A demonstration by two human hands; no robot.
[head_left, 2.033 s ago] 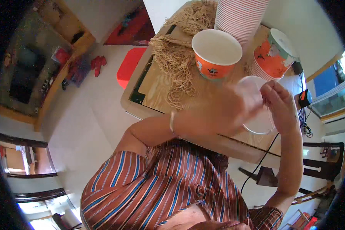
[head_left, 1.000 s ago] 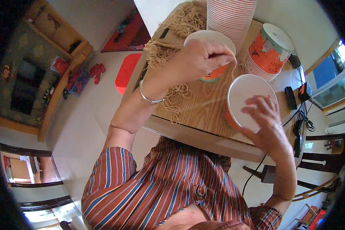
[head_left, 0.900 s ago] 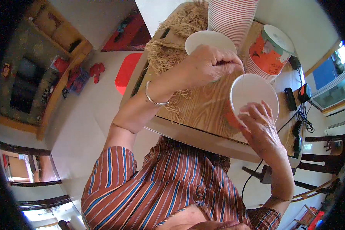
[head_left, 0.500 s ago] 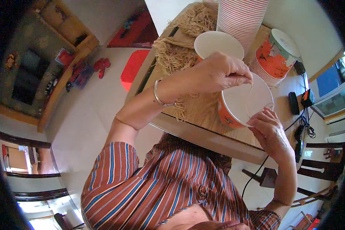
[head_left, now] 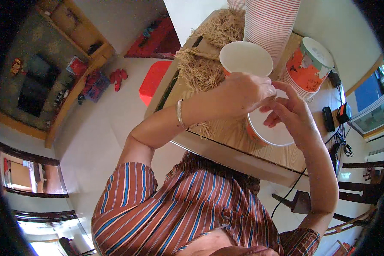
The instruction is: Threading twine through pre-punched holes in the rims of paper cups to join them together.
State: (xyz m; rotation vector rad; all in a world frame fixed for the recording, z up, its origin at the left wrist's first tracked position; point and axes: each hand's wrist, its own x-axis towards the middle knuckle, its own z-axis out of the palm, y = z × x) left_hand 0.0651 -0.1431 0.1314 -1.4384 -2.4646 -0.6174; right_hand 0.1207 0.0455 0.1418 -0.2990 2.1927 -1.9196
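Note:
Both hands meet above an open paper tub (head_left: 272, 132), white inside and orange-red outside, which stands near the table's front edge. My left hand (head_left: 252, 91) is closed in a pinch; a pale thin string ran from it a moment ago, but the fingers now hide it. Against those fingertips, the thumb and forefinger of my right hand (head_left: 291, 110) close together, its other fingers curled loosely over the tub's mouth. What the right pinch holds is too small to make out. Behind my left wrist stands a second open tub (head_left: 245, 57). Bundles of tan string (head_left: 200, 70) lie left of it.
A tall stack of white tubs (head_left: 271, 27) rises at the back of the wooden table (head_left: 226, 134). To the right are orange printed tubs (head_left: 305, 70), black adapters (head_left: 343, 112) and tangled cables (head_left: 340, 138). A red stool (head_left: 153, 81) stands left of the table.
My right hand has left the near tub's rim and risen to the left hand's fingertips. The string seen hanging from the left hand no longer shows. The left hand has barely moved.

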